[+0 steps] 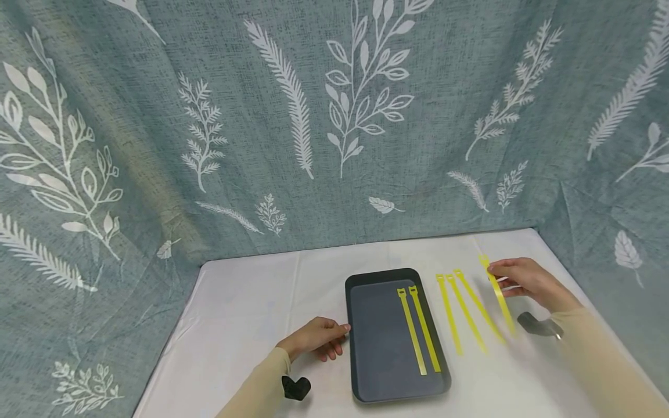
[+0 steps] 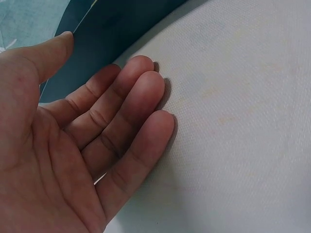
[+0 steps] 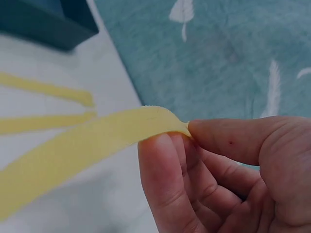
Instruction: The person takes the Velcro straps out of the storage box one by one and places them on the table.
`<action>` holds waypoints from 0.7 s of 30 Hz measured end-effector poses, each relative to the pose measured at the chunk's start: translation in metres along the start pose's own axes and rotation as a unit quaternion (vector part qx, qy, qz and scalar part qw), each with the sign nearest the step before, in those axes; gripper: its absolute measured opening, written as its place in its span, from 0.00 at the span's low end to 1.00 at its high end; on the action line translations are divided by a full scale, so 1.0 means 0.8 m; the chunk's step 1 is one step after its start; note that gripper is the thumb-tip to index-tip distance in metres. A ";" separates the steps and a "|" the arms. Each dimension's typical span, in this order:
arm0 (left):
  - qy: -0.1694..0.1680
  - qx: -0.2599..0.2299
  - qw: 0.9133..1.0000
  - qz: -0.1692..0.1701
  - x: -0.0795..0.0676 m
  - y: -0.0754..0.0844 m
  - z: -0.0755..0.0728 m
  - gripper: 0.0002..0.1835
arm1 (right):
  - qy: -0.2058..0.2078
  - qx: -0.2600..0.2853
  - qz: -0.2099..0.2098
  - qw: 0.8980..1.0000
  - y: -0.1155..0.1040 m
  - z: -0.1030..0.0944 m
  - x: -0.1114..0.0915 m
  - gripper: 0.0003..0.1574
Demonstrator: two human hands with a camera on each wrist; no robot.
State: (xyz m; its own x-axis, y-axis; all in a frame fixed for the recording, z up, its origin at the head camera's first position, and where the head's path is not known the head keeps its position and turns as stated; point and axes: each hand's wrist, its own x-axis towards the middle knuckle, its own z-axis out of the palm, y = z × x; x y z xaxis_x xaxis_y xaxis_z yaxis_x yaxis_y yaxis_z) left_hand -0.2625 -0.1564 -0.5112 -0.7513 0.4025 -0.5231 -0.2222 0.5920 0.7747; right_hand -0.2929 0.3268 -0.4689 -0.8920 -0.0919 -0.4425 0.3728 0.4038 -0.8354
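Note:
My right hand (image 1: 534,283) pinches a yellow cable tie strap (image 1: 500,296) near its slotted head, between thumb and fingers. In the right wrist view the strap (image 3: 92,145) arches away to the left from the fingertips. Left of that hand, several more yellow straps (image 1: 450,315) lie side by side on the white cloth. Two others (image 1: 412,332) rest lengthwise in the right part of a dark grey tray (image 1: 373,342). My left hand (image 1: 317,338) is at the tray's left side, thumb at its rim, the other fingers loosely bent with nothing in them (image 2: 107,126).
A white cloth (image 1: 251,307) covers the table. Blue-green curtains (image 1: 313,215) with white leaf prints hang behind it and on both sides. A dark wrist-worn piece (image 1: 296,388) sits by the left sleeve, another (image 1: 538,325) by the right.

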 end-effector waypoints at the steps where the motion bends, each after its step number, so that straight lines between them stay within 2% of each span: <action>1: 0.000 0.001 1.000 0.000 0.000 0.000 0.000 0.26 | -0.004 -0.001 0.002 1.000 0.005 -0.001 0.002 0.38; 5: 0.001 0.003 1.000 0.000 0.000 -0.001 -0.001 0.26 | -0.018 -0.005 -0.003 1.000 0.022 -0.001 0.008 0.32; 9: 0.001 0.004 1.000 0.001 0.001 -0.002 -0.002 0.26 | -0.015 -0.010 -0.014 1.000 0.032 0.004 0.016 0.27; 17: -0.004 0.000 1.000 0.005 0.007 -0.006 -0.001 0.26 | 0.027 -0.042 -0.004 0.999 0.035 0.015 0.033 0.29; 21: -0.005 0.000 1.000 0.005 0.008 -0.007 -0.002 0.26 | 0.044 -0.055 -0.004 0.998 0.035 0.018 0.039 0.26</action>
State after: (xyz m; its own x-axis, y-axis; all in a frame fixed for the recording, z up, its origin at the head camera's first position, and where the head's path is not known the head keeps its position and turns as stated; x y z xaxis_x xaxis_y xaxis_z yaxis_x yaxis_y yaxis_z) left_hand -0.2668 -0.1580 -0.5182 -0.7471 0.4156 -0.5187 -0.2145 0.5879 0.7800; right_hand -0.3067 0.3219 -0.5110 -0.9155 -0.0174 -0.4019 0.3400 0.5006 -0.7961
